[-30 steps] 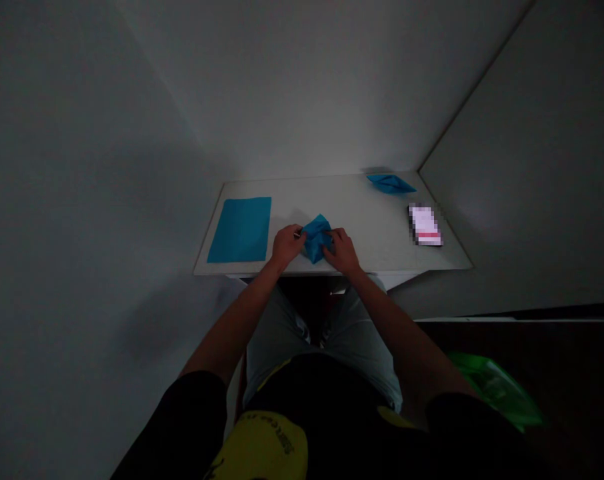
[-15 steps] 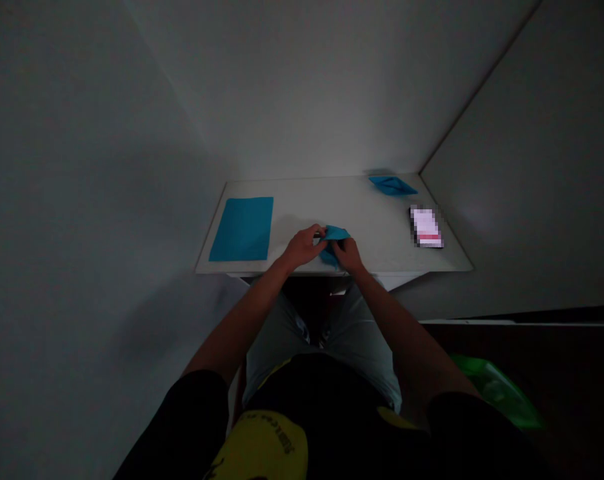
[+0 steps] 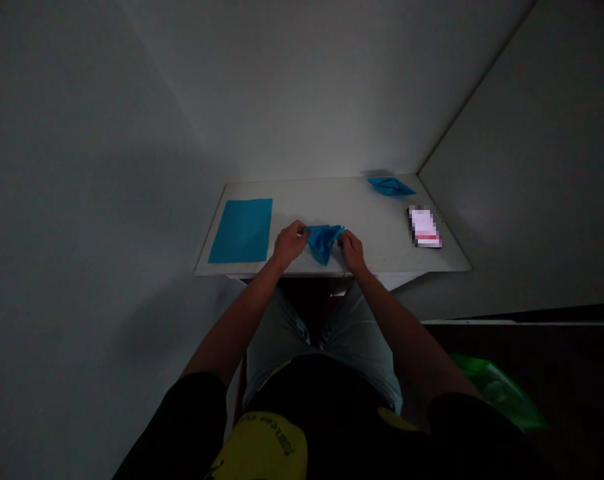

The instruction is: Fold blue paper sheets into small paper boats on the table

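From the head view, the 2 hands stand further apart than a moment ago, and the crumpled, folded blue paper (image 3: 323, 241) spreads wider between them, near the front edge of the white table (image 3: 377, 217). The left hand (image 3: 289, 243) pinches its left end; the right hand (image 3: 353, 252) closes on its right end. A flat blue sheet (image 3: 241, 231) lies left, a blue paper boat (image 3: 391, 187) at the far right corner. A pixelated rectangle (image 3: 425, 227) is unreadable. White walls (image 3: 327, 87) meet behind. Fingers hide the folds; a green plastic bag (image 3: 497, 393) sits dim, lower right.
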`<state>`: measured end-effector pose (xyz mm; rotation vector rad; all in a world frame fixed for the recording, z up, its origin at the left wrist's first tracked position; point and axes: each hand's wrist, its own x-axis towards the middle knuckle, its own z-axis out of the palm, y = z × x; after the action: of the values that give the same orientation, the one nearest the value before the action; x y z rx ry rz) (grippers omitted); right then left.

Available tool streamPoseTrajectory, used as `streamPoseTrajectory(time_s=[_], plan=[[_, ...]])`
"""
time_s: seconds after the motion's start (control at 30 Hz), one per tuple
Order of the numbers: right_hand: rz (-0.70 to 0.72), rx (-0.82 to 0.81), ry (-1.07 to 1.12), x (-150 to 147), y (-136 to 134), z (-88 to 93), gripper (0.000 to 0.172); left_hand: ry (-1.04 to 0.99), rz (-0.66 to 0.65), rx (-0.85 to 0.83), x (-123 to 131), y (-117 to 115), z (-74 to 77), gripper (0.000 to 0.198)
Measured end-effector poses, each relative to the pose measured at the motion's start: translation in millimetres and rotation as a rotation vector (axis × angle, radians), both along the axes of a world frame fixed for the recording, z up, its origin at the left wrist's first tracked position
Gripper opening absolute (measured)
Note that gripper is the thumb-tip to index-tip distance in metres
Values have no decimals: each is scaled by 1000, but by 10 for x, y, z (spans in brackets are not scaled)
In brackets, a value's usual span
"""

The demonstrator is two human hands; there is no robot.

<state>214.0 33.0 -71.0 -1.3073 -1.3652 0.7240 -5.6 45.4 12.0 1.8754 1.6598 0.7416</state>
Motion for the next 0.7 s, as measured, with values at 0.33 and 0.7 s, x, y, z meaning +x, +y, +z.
streamPoseTrajectory(time_s=[0.33,0.7], plan=[[-65,-19,68,38,0,-33,46,-34,165,14,-370,191,-8,12],[-73,-9,33,42,-5,-39,41,178,124,84,-866,501,133,15]])
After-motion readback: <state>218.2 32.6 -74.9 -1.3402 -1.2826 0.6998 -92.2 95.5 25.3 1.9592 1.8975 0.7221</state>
